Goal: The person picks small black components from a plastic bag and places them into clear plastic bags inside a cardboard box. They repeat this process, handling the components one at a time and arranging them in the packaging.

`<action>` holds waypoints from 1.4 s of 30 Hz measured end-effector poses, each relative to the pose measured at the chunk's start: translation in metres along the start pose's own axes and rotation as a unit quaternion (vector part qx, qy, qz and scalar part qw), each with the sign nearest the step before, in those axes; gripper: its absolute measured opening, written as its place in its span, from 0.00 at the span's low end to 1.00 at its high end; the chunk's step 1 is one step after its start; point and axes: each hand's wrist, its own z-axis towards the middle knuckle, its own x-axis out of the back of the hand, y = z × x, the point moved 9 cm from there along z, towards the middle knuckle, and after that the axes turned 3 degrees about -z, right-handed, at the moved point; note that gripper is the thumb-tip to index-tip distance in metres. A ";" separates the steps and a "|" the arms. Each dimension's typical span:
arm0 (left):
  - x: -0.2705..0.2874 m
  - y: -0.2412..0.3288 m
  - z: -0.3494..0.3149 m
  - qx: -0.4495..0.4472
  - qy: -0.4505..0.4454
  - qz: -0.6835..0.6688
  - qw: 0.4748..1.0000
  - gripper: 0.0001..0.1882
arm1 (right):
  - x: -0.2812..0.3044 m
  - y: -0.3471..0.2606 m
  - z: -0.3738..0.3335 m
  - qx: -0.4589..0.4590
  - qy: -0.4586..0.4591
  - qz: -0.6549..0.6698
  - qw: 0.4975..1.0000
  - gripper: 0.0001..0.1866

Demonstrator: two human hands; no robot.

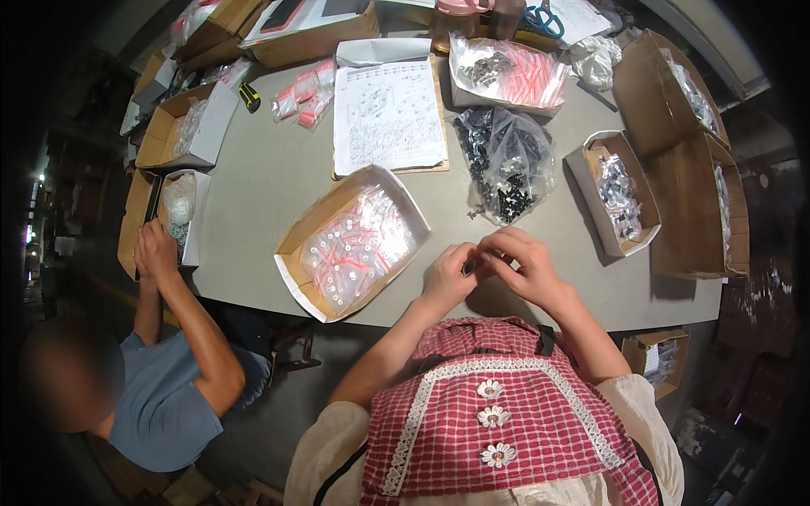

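Note:
My left hand (449, 277) is closed, pinching a small black part (468, 267) close to the table's near edge. Right beside it, my right hand (527, 266) has its fingers bent together, and whatever they grip is hidden. Just beyond my hands lies a clear plastic bag (527, 152), with small black pieces (512, 201) spilling toward its mouth. To the left is a cardboard tray (291, 268) of small clear bags (337, 261) with red strips and little white round parts.
Printed sheets (390, 118) lie at the table's middle. Behind the plastic bag stands a box of red-striped bags (531, 76). A narrow box (634, 232) of small parts and larger cartons (688, 202) line the right. At left, a person (164, 396) reaches into a box (192, 244).

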 end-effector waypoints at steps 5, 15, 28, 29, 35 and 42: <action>-0.014 -0.004 -0.008 0.024 -0.091 -0.087 0.992 0.25 | -0.004 -0.018 -0.007 0.142 -0.077 -0.077 0.984 0.15; -0.005 0.035 -0.003 -0.047 -0.054 -0.091 0.993 0.23 | 0.000 -0.011 -0.022 0.069 -0.003 -0.024 0.997 0.09; 0.002 0.055 -0.005 -0.008 -0.030 -0.088 0.996 0.06 | 0.003 0.030 -0.056 -0.133 0.043 0.142 0.980 0.14; 0.002 0.058 -0.004 0.005 -0.044 -0.103 0.994 0.05 | -0.005 0.038 -0.057 -0.134 0.013 0.160 0.978 0.12; -0.001 0.073 -0.010 0.022 -0.073 -0.095 0.993 0.05 | -0.005 0.043 -0.071 -0.165 -0.029 0.246 0.955 0.07; -0.010 0.092 -0.020 -0.064 -0.071 -0.019 0.995 0.04 | 0.002 0.031 -0.077 -0.162 -0.075 0.228 0.957 0.06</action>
